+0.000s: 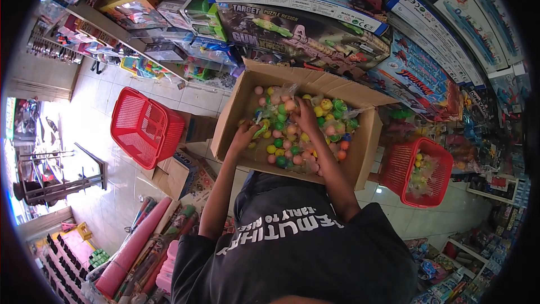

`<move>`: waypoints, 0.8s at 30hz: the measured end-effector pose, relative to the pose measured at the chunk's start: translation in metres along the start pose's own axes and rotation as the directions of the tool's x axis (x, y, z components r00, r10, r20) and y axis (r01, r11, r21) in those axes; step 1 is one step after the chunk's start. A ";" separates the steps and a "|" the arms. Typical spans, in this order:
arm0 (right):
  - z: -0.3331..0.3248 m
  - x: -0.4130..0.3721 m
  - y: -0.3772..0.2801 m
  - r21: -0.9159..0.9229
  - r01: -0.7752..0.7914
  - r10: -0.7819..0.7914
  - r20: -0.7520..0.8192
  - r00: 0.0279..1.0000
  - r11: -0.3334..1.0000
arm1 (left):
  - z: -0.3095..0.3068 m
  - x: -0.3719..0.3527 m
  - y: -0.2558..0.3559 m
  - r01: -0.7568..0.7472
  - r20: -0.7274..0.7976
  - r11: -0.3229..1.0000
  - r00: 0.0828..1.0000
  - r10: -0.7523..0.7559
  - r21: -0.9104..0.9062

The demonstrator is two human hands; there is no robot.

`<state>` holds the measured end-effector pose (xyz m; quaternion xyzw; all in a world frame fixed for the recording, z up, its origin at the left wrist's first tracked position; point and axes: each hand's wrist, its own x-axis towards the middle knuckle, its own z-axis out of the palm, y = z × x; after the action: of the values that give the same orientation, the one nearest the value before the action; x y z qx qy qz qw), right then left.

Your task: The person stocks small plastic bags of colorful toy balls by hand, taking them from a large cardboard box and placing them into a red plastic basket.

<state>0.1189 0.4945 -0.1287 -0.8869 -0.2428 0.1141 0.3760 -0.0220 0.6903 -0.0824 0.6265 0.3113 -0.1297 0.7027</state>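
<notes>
A large open cardboard box (225,121) sits in front of me, with several small colourful balls (292,149) in it, many in clear plastic bags. My left hand (245,134) is inside the box at its left side, fingers closed on a yellow-green item in clear plastic (260,130), whose exact kind is hard to make out. Near the middle of the box, my right hand (305,116) has its fingers bent around a clear plastic bag of balls (289,104), among pink and green ones. The right fingertips are partly hidden.
A red basket (126,126) stands at the left; another red basket (396,171), holding bagged balls, is at the right. Boxed toys (304,36) are stacked behind the cardboard box. Rolled materials (135,247) lie at lower left, and shelves of goods line the tiled floor.
</notes>
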 end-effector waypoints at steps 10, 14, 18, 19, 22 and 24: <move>-0.002 -0.001 0.003 -0.003 0.082 -0.081 0.065 0.995 0.997 | 0.001 0.005 -0.015 0.006 0.003 0.991 1.000 -0.006 -0.131; -0.013 -0.012 -0.010 0.135 0.007 -0.029 0.161 0.986 0.991 | 0.007 -0.007 0.002 0.050 0.020 0.980 0.999 -0.047 -0.192; -0.017 -0.035 -0.015 0.332 -0.001 -0.074 0.212 0.975 0.943 | 0.008 -0.004 -0.004 0.066 0.039 0.976 0.997 -0.059 -0.207; -0.018 -0.040 -0.016 0.328 -0.001 -0.070 0.204 0.976 0.945 | 0.009 -0.003 -0.007 -0.003 0.013 0.980 1.000 0.006 -0.197; -0.025 -0.057 -0.027 0.438 -0.074 -0.061 0.286 0.956 0.896 | 0.007 0.001 -0.016 -0.048 0.059 0.985 0.997 0.059 -0.168; -0.034 -0.070 -0.037 0.572 -0.154 -0.077 0.358 0.930 0.805 | 0.009 -0.002 -0.015 -0.030 0.136 0.989 0.990 0.049 -0.144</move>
<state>0.0595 0.4602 -0.0773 -0.6934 -0.2421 0.3541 0.5790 -0.0293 0.6789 -0.0928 0.5705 0.2576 -0.1366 0.7678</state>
